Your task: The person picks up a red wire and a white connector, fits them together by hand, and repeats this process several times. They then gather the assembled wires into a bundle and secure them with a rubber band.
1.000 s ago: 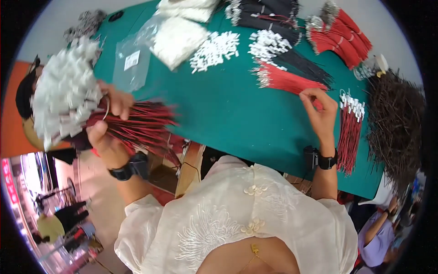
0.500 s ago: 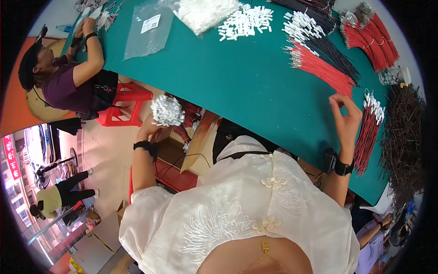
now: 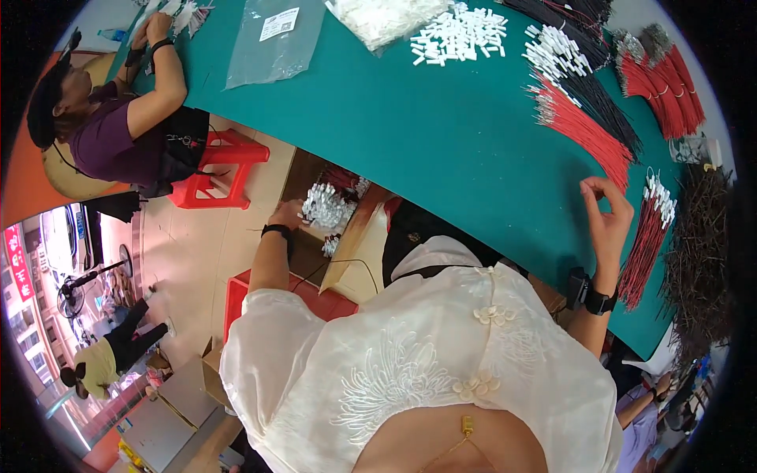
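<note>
In my left hand [image 3: 289,214], a bundle of wires with white connector ends [image 3: 326,208] hangs over an open cardboard box [image 3: 303,175] beside the table's near edge. The fingers are closed round the bundle; its wire tails are hidden. More white-ended red wires show inside the box. My right hand [image 3: 612,219] rests above the green table [image 3: 378,118], its thumb and forefinger tips pinched together in a loop with nothing seen between them. Just right of it lies a bundle of red wires with white connectors [image 3: 648,236]; loose red wires [image 3: 587,135] fan out beyond its fingertips.
White connector pieces [image 3: 461,35] lie heaped at the far side by a clear plastic bag [image 3: 276,47]. Black wires [image 3: 603,106] and tied red bundles [image 3: 666,91] are at the right. A co-worker [image 3: 110,142] sits at the left near a red stool [image 3: 229,165].
My left hand has moved right and lowered the white-ended bundle from beside the box to over it. My right hand keeps its pinched pose; the view has shifted slightly.
</note>
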The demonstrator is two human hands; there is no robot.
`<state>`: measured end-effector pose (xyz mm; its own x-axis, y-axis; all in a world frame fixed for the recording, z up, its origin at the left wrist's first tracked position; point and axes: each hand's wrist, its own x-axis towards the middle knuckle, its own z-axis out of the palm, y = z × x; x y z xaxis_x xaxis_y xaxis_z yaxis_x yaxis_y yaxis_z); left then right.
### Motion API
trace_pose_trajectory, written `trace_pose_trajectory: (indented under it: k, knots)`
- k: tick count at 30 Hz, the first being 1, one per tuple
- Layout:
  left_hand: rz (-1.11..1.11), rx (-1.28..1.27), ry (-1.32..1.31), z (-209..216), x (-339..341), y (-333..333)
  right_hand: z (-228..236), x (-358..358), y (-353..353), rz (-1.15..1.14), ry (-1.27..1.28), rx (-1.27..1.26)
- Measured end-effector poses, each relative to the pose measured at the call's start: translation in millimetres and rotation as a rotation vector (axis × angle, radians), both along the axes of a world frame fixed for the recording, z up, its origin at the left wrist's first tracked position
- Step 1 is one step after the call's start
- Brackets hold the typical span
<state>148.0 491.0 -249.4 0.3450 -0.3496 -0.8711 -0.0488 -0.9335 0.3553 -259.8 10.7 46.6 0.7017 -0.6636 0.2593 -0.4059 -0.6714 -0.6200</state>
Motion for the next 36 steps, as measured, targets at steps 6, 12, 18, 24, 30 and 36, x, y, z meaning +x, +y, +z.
trace_pose_trajectory:
  k: [6,12,18,24,30,36]
  knots:
    - [-0.168,-0.016,-0.317,-92.1,73.2,160.5,10.3,2.9,-5.4,0.033,-0.089,0.056]
    - [0.084,-0.297,0.148,-55.8,21.3,100.6,-4.5,4.2,-8.5,0.001,0.0,0.018]
    - [-0.218,-0.613,0.172,234.0,-10.9,-127.7,4.0,-26.7,-30.7,-0.122,-0.074,-0.031]
    - [-0.37,-1.063,-0.044,375.6,-58.1,-254.1,22.9,-26.3,-45.3,-0.164,-0.123,0.027]
    - [-0.502,-1.242,-0.333,370.4,-125.6,-409.2,28.6,-32.7,-57.5,-0.136,-0.088,0.125]
    - [-0.386,-1.262,-0.196,302.7,-166.0,-479.0,26.6,-21.3,-66.8,-0.073,-0.028,0.13]
